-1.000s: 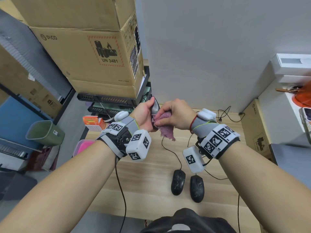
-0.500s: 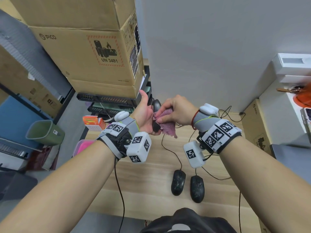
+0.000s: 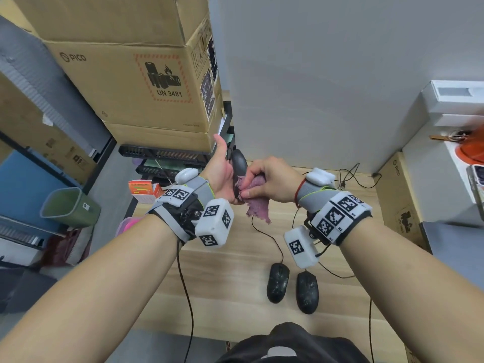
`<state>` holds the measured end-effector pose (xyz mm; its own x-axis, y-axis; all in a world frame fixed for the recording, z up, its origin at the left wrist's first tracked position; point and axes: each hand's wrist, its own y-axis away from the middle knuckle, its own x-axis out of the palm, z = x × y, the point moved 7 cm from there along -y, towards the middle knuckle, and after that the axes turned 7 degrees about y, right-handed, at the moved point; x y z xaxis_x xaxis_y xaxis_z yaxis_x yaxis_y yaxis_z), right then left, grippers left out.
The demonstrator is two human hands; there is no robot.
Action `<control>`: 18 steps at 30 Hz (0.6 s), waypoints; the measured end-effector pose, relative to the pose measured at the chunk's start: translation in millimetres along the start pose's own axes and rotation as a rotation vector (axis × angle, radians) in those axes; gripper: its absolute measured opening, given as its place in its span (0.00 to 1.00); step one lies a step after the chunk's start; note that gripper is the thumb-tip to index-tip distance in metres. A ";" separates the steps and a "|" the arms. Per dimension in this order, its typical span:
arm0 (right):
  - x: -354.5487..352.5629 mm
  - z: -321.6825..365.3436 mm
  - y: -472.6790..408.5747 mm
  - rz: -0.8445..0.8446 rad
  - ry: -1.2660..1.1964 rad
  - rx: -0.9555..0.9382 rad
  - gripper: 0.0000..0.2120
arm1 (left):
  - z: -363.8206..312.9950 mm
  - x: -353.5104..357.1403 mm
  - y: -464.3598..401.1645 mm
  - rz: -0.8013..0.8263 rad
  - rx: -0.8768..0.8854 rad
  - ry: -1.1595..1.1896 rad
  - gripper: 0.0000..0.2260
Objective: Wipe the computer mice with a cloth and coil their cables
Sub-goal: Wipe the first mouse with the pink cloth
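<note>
Wooden desk (image 3: 230,284) nearest, two black mice (image 3: 292,286) parked side by side with cables loose, awaiting their turn; further off, third mouse (image 3: 238,163) raised upright in left hand (image 3: 221,176), thumb lifted clear for wiping, right hand (image 3: 272,179) pinching purple cloth (image 3: 258,203) against it

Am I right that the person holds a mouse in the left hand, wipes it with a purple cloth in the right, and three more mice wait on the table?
Not quite: the head view shows two mice on the table, not three. The left hand does hold a mouse, and the right hand wipes it with the purple cloth.
</note>
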<state>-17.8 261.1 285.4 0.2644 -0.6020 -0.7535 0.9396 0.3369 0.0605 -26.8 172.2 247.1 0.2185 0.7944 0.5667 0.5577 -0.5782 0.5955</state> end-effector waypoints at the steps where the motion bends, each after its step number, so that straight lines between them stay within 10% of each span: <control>1: -3.7 -1.7 -0.9 -0.049 -0.010 0.016 0.07 | -0.9 -0.4 0.3 -0.012 0.008 -0.028 0.52; 5: -32.1 -8.8 -3.2 -0.348 -0.019 0.110 0.06 | 3.1 5.6 -2.1 -0.007 0.023 -0.141 0.47; 18: -9.1 -1.5 6.3 -0.120 -0.155 0.015 0.08 | -3.1 0.7 0.7 -0.037 0.029 0.001 0.53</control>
<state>-14.6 269.8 291.6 0.1797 -0.7415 -0.6464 0.9691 0.2463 -0.0131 -28.8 171.9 249.7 0.1966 0.8149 0.5453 0.5883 -0.5429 0.5993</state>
